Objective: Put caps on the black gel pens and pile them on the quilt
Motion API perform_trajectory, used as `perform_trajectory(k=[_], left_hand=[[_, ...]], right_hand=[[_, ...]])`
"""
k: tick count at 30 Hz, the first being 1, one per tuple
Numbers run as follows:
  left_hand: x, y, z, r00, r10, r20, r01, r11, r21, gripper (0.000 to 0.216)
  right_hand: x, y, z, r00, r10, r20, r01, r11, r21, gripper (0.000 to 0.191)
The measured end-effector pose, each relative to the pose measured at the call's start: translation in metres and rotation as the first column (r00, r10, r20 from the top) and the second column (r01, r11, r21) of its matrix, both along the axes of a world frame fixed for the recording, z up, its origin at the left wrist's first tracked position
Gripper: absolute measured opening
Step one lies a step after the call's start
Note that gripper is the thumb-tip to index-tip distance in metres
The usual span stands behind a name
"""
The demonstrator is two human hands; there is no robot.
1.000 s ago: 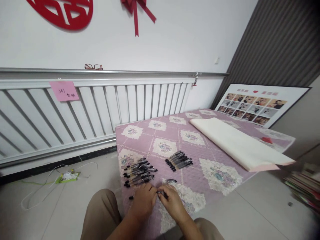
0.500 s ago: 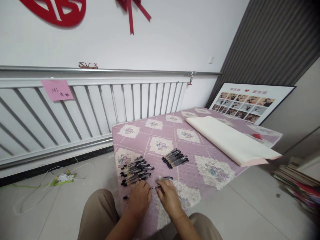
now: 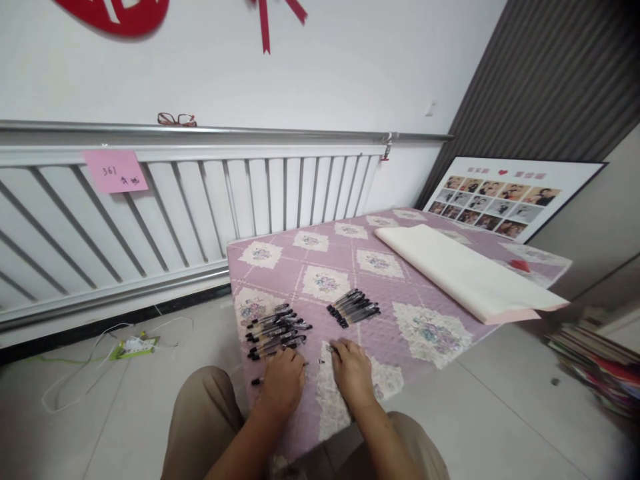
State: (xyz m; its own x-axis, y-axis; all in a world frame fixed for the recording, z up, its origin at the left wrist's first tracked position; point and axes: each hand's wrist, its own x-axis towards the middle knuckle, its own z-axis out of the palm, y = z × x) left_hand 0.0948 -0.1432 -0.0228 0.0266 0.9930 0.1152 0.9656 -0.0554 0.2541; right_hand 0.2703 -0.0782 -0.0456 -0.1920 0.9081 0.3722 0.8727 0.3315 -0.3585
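Note:
My left hand (image 3: 285, 380) is closed around a pen (image 3: 257, 382) low over the table. The pen's black end sticks out on the left and a thin tip shows at the right of my fingers. My right hand (image 3: 353, 370) rests on the cloth a short way to the right, fingers curled, with a small dark end showing at the fingertips; the rest is hidden. Between my hands lies a tiny dark-and-light piece (image 3: 321, 361). A loose pile of black-capped pens (image 3: 277, 331) lies just beyond my left hand. Beyond my right hand is a neater row of pens (image 3: 354, 308).
A purple flowered cloth (image 3: 280, 280) covers the table. A large cream sheet (image 3: 450, 273) lies to the right, near a red piece (image 3: 520, 265) and a photo board (image 3: 515, 200). A white radiator (image 3: 260, 193) runs behind. A power strip (image 3: 135, 347) sits on the floor.
My hands have moved apart; the right went right, over where a dark pen part lay. The tiny piece now shows on the cloth between them. The view has shifted slightly.

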Motion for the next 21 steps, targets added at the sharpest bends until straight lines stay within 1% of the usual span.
perform_trajectory(k=[2,4,7,12,16,21], left_hand=[[0.000,0.000,0.001,0.999,-0.032,-0.002,0.032,0.999,0.000,0.012],[0.000,0.000,0.002,0.998,-0.059,0.000,0.059,0.998,0.003,0.012],[0.000,-0.001,0.002,0.997,-0.077,-0.002,0.077,0.997,0.010,0.013],[0.001,-0.002,0.001,0.997,-0.069,-0.022,0.070,0.997,0.018,0.012],[0.001,-0.002,0.000,0.998,-0.067,-0.021,0.068,0.998,0.016,0.013],[0.000,-0.002,-0.001,0.998,-0.065,-0.013,0.066,0.998,0.015,0.013]], right_hand=[[0.001,-0.001,0.004,0.999,0.040,-0.027,-0.040,0.999,-0.020,0.023],[0.002,-0.004,0.008,0.992,0.112,-0.061,-0.115,0.993,-0.041,0.022],[0.003,-0.009,0.010,0.975,0.197,-0.100,-0.203,0.977,-0.059,0.025],[0.004,-0.012,0.008,0.970,0.213,-0.116,-0.222,0.972,-0.072,0.036],[0.006,-0.010,0.009,0.966,0.243,-0.089,-0.251,0.964,-0.093,0.036],[0.010,-0.012,0.007,0.948,0.280,-0.150,-0.295,0.951,-0.091,0.041]])
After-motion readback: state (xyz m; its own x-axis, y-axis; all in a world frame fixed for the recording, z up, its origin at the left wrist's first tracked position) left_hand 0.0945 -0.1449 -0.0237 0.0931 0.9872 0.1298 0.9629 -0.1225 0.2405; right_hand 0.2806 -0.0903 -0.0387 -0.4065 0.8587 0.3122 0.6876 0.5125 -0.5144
